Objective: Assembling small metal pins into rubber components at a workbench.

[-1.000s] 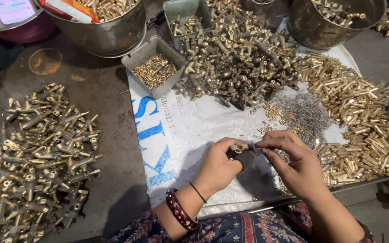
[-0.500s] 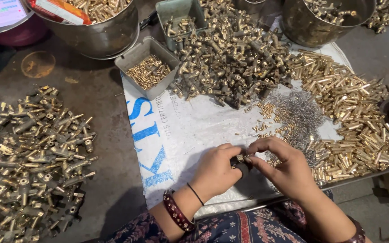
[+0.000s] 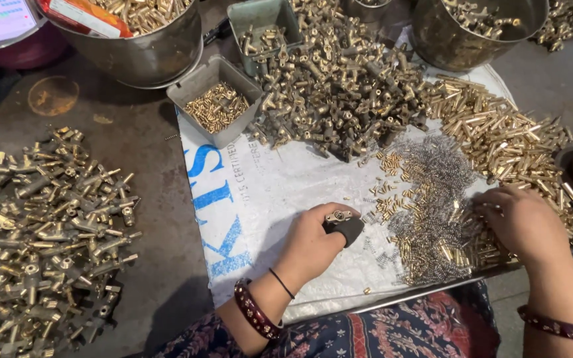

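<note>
Brass lay everywhere around my hands. My left hand [image 3: 313,242] was curled around a small dark holder [image 3: 347,229], pressing it down on the white printed sack [image 3: 266,192] that covered the work surface, and a little brass fitting [image 3: 337,215] sat on top of that holder, just beside my thumb. My right hand [image 3: 522,222] was well apart from it, resting palm down with the fingers reaching into the heap of thin brass tubes [image 3: 505,142]; whether those fingers had pinched anything I could not tell, since the hand's back hid them. Between my two hands spread a tangle of small grey springs [image 3: 432,199] mixed with short brass pins [image 3: 389,199]. Beyond the sack's far edge rose a large mound of brass valve bodies [image 3: 339,86], with a grey tray of tiny brass pieces [image 3: 217,99] beside it. Off to my left, on the dark floor, lay another heap of assembled brass fittings [image 3: 41,225].
</note>
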